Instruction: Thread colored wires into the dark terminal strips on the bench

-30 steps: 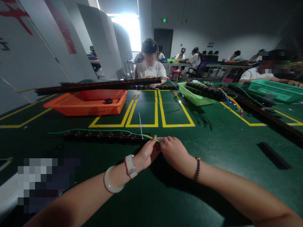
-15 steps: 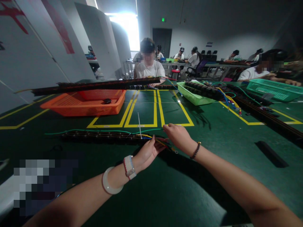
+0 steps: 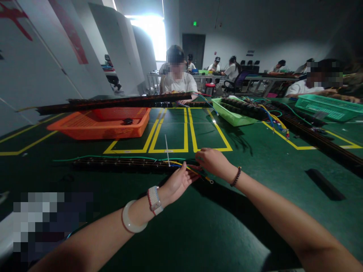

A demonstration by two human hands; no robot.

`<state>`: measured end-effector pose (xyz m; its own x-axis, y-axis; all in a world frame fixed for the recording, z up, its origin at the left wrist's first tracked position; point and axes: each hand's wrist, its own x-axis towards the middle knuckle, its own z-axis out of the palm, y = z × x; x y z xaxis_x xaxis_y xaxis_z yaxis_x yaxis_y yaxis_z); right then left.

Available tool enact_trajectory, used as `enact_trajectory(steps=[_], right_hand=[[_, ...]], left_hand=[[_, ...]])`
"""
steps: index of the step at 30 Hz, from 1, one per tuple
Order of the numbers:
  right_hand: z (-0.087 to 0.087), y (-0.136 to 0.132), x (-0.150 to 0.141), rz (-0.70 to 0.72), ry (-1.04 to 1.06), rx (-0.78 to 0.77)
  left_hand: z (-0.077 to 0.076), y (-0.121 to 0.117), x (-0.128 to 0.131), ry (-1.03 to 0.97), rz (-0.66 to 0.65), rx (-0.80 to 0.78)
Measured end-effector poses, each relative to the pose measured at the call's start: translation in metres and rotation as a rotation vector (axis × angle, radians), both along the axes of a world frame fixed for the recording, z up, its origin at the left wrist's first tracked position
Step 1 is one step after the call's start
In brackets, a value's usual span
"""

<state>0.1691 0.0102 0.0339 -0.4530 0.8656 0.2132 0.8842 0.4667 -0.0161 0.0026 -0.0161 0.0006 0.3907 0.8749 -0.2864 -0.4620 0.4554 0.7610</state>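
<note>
A long black strip with thin lines along it lies across the table in front of me. My left hand is closed around a bundle of coloured wires at the strip's right end, its thumb on top; a ring terminal sticks out past the fingers. Beside that bundle, my right hand has its fingers pinched together on the green wire, which runs along the strip's far side. The fingertips hide the wire's end. A white cable tie stands upright around the wires, left of my left thumb.
Beyond the strip stand an orange basket, a light green basket and a teal basket. Long dark strips lie across them. A short black piece rests at right. Co-workers sit opposite.
My right hand has come down slightly, bringing the green wire's right part lower and closer to the bundle. The left hand keeps its place.
</note>
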Motion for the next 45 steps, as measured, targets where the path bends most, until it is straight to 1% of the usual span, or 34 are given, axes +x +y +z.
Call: enact_trajectory(steps=[3,5,7,9,11,14,18,21,25,29,31,33,38,41,43,45], right_hand=[[0.017,-0.021,-0.007,-0.006,0.013,-0.017],[0.022,-0.034,-0.014,-0.018,-0.034,-0.052],[0.022,-0.042,-0.020,-0.039,-0.084,-0.091],[0.017,-0.045,-0.023,-0.043,-0.123,-0.112],[0.011,-0.044,-0.025,-0.021,-0.148,-0.107],[0.003,-0.038,-0.026,0.009,-0.155,-0.060],[-0.001,-0.033,-0.026,-0.012,-0.141,-0.001],[0.001,-0.032,-0.025,-0.029,-0.126,0.001],[0.008,-0.033,-0.022,-0.079,-0.098,-0.021],[0.015,-0.029,-0.016,-0.097,-0.006,0.005],[0.016,-0.024,-0.012,-0.096,0.044,-0.025],[0.015,-0.017,-0.006,-0.081,0.093,-0.093],[0.007,0.003,0.006,0.045,0.245,-0.299],[0.001,0.010,0.008,0.083,0.284,-0.393],[-0.001,0.011,0.008,0.080,0.272,-0.418],[0.000,0.009,0.008,0.050,0.211,-0.394]], left_hand=[[0.000,0.000,0.000,-0.044,0.005,-0.006],[-0.001,0.001,-0.001,-0.060,0.003,-0.024],[-0.002,0.001,-0.001,-0.047,-0.002,-0.030],[-0.002,0.002,-0.002,-0.031,-0.011,-0.023],[-0.001,0.002,-0.001,-0.031,-0.015,-0.018],[0.001,0.005,0.000,-0.041,-0.006,0.008],[0.003,0.010,0.001,-0.059,0.001,0.033],[0.000,0.012,0.000,-0.062,0.002,0.008],[-0.001,0.010,-0.001,-0.045,0.028,-0.007],[0.000,0.005,-0.002,-0.027,-0.001,0.033],[0.001,0.001,-0.002,-0.019,-0.016,0.058],[0.001,-0.001,-0.001,-0.027,-0.021,0.076],[0.001,-0.003,-0.002,0.028,0.003,0.030],[0.002,-0.002,-0.002,0.027,-0.025,0.035],[0.002,-0.002,-0.002,0.008,-0.043,0.041],[0.003,-0.002,-0.002,0.005,-0.046,0.040]])
